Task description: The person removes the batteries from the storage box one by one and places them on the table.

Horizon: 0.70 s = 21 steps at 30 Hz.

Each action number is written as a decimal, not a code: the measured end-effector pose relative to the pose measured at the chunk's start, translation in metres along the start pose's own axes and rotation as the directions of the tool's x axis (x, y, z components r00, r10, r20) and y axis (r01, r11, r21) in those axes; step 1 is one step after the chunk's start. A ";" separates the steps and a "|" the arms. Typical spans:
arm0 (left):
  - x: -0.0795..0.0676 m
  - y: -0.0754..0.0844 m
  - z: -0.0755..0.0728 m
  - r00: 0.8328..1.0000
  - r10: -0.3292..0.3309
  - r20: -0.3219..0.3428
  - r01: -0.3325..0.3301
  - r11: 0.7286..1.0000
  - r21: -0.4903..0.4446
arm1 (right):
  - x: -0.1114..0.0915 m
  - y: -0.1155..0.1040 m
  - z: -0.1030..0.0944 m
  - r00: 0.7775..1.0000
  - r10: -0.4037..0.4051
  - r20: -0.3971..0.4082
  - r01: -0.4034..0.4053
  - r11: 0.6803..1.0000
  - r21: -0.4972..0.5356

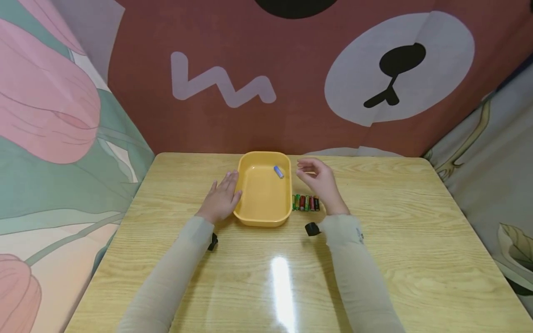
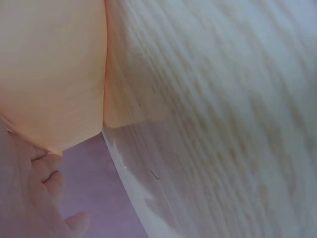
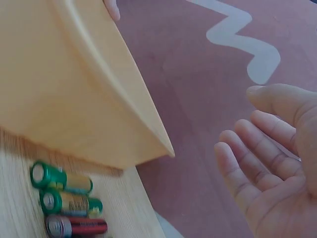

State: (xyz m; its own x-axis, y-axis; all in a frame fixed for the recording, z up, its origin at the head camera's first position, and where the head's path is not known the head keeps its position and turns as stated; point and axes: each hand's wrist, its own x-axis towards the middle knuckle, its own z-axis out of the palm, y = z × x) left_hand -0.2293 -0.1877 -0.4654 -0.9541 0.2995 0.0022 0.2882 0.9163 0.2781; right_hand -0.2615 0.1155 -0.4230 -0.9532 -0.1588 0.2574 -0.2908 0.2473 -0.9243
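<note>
A yellow plastic tray (image 1: 262, 222) stands at the back of the table, with one blue battery (image 1: 278, 172) lying inside near its far right corner. My left hand (image 1: 220, 196) rests its extended fingers against the tray's left side. To the right of the tray, my right hand (image 1: 319, 180) is held up with loosely bent fingers and nothing between them. Below it, a row of several batteries (image 1: 306, 203), green, red and dark, lies close beside the tray's right wall. In the right wrist view, two green batteries and a red battery (image 3: 77, 226) show near the tray wall (image 3: 89, 74).
The wooden table (image 1: 233, 277) reaches back to a red cloth (image 1: 291, 129) with a cartoon face. Patterned curtains (image 1: 54, 138) hang at both sides. Black wrist cameras (image 1: 312, 229) sit under the sleeves.
</note>
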 end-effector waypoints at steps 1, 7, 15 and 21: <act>0.000 0.000 0.000 1.000 -0.002 0.001 0.002 1.000 -0.002 | 0.002 0.002 0.003 1.000 0.006 0.000 -0.006 1.000 -0.009; 0.000 -0.002 0.001 1.000 -0.003 0.004 0.003 1.000 -0.009 | 0.014 0.006 0.017 1.000 0.010 0.006 -0.010 0.999 -0.040; 0.001 -0.004 0.001 1.000 0.005 0.001 -0.005 1.000 -0.023 | 0.028 0.000 0.028 0.998 0.047 0.053 -0.043 0.996 -0.078; 0.003 -0.006 0.003 1.000 0.019 0.002 -0.019 1.000 -0.025 | 0.042 0.001 0.032 0.990 0.088 0.112 -0.073 0.988 -0.133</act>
State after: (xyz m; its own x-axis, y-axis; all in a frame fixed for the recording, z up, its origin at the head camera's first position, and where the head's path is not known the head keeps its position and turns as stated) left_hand -0.2340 -0.1914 -0.4694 -0.9484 0.3172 0.0058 0.3041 0.9036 0.3016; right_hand -0.2990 0.0790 -0.4221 -0.9597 -0.2425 0.1422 -0.2294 0.3833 -0.8947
